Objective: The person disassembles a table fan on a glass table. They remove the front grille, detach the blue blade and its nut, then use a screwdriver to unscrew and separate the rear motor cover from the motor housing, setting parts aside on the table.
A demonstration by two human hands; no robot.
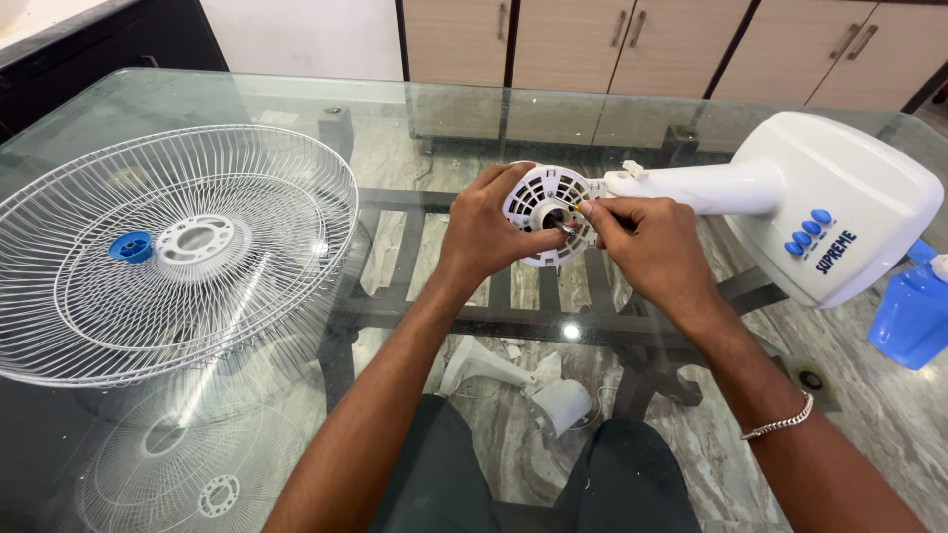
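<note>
The left hand grips the rim of the round white motor housing at centre; the right hand pinches a small tool at its hub (tip hidden). The fan body runs toward three o'clock. A wire guard lies at nine o'clock.

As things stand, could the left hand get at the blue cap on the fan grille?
Probably yes. The left hand grips the white motor housing, but the blue cap lies exposed on the wire grille to its left, with only bare glass table between them.
</note>
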